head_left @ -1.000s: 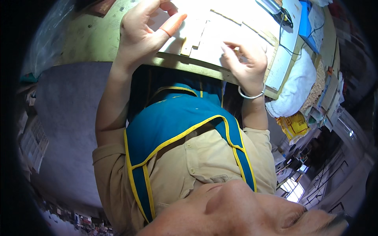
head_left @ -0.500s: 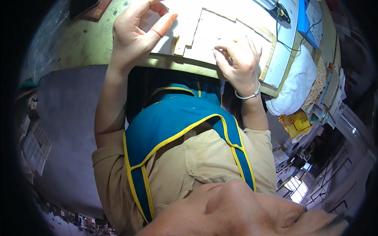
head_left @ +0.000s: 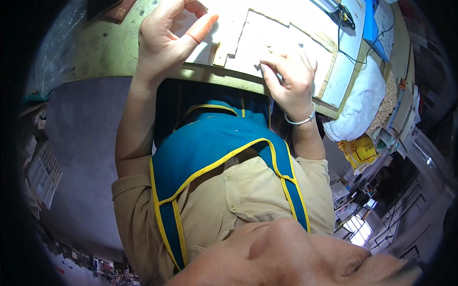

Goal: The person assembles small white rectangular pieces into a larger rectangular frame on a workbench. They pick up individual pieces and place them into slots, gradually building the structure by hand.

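My left hand (head_left: 167, 42) is over the near left part of a brightly lit white board (head_left: 260, 35). Its thumb stands apart from the curled fingers, with nothing visible in the gap; the upper fingers run out of the picture. Over the board's right part is my right hand (head_left: 295, 78), a bracelet (head_left: 301, 120) on its wrist. Thumb and forefinger come together there, and glare hides whatever may be between them. Thin light strips (head_left: 220, 53) form a stepped outline on the board, between my hands and beyond.
A silver and black tool (head_left: 344, 16) with a black cord lies at the far right, beside a blue folder (head_left: 370, 31). White cloth (head_left: 358, 102) and a yellow bag (head_left: 360, 151) sit at the table's right edge. Clear plastic (head_left: 55, 55) hangs at the left.
Both hands keep nearly the same place and pose. The table and the things on it appear shifted very slightly to the right in the picture.
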A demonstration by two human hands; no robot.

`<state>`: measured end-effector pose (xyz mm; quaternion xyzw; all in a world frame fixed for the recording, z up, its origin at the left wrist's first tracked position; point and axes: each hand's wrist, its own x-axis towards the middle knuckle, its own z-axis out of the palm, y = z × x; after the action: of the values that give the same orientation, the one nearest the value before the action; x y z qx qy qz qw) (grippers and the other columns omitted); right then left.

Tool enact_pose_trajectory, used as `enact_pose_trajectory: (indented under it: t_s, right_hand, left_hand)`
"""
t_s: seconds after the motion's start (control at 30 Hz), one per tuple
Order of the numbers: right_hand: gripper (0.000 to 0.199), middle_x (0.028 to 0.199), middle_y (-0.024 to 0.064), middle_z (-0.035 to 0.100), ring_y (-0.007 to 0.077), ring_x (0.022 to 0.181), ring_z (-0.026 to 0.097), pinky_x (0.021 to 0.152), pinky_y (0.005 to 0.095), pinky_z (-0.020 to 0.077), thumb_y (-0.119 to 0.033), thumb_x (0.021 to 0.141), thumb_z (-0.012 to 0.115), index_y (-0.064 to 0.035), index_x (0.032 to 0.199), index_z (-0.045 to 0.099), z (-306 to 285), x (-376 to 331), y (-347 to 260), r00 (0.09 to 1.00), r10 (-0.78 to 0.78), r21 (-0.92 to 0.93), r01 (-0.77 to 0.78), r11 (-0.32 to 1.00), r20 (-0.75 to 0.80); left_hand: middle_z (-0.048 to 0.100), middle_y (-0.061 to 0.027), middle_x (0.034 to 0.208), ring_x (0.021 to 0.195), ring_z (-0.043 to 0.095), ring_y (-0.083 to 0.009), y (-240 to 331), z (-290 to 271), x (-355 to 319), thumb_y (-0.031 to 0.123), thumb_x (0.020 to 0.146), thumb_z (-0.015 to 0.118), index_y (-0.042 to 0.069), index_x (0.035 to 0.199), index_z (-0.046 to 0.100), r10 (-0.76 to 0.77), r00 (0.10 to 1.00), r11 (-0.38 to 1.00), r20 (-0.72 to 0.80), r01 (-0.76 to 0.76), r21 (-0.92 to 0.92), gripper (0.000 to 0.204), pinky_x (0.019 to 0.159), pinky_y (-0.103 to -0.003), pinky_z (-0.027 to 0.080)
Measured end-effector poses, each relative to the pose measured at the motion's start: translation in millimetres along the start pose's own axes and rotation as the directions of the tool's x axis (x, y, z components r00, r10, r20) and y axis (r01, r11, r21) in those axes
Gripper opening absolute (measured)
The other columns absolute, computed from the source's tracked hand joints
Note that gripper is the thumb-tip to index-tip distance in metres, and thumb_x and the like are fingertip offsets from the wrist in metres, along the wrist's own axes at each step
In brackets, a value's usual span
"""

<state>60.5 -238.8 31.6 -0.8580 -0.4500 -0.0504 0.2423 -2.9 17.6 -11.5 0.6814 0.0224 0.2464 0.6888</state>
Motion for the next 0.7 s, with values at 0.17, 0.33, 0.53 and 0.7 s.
enact_pose_trajectory:
  t_s: [0.17,0.33,0.53,0.7]
  right_hand:
    - [0.017,0.084,0.0019,0.063,0.0208,0.083,0.06,0.077,0.0389,0.0317,-0.012,0.08,0.08,-0.0154,0.096,0.078,-0.6,-3.5,4.8,1.0,-0.024,-0.049,0.024,0.999,-0.017]
    - [0.017,0.084,0.002,0.065,0.0203,0.083,0.061,0.077,0.0376,0.0331,-0.012,0.079,0.081,-0.0144,0.096,0.077,-8.0,-3.6,-2.4,1.0,0.025,-0.041,-0.025,0.999,0.003]
    - [0.016,0.085,0.0014,0.068,0.0191,0.082,0.061,0.078,0.0358,0.0348,-0.014,0.08,0.082,-0.013,0.095,0.077,-1.2,3.2,-11.5,1.0,-0.025,-0.056,0.026,0.998,0.013]
    - [0.014,0.085,-0.0004,0.068,0.0186,0.083,0.061,0.081,0.0376,0.0352,-0.016,0.082,0.081,-0.0154,0.094,0.076,14.0,5.8,-14.2,0.996,-0.091,0.022,0.091,0.996,-0.007]
  left_hand:
    - [0.069,-0.0037,0.091,0.081,0.067,-0.0108,-0.9,2.0,1.1,-0.011,0.087,0.073,-0.002,0.108,0.067,0.007,1.0,0.998,-0.013,-0.008,-0.058,0.024,0.071,-0.026,0.055]
    - [0.069,-0.0039,0.09,0.079,0.067,-0.0109,5.4,-0.7,2.9,-0.011,0.087,0.074,-0.003,0.107,0.067,-0.01,1.0,1.0,0.02,0.01,-0.015,0.022,0.069,-0.025,0.055]
    - [0.069,-0.0031,0.088,0.078,0.066,-0.0099,6.4,-1.0,-0.4,-0.009,0.088,0.074,-0.001,0.105,0.068,-0.025,1.0,0.999,-0.011,0.025,0.046,0.02,0.068,-0.025,0.054]
    - [0.068,-0.0018,0.087,0.077,0.066,-0.0089,5.0,-0.3,-0.9,-0.009,0.088,0.075,0.001,0.104,0.068,-0.069,0.997,0.996,-0.016,0.068,-0.061,0.02,0.067,-0.024,0.053]
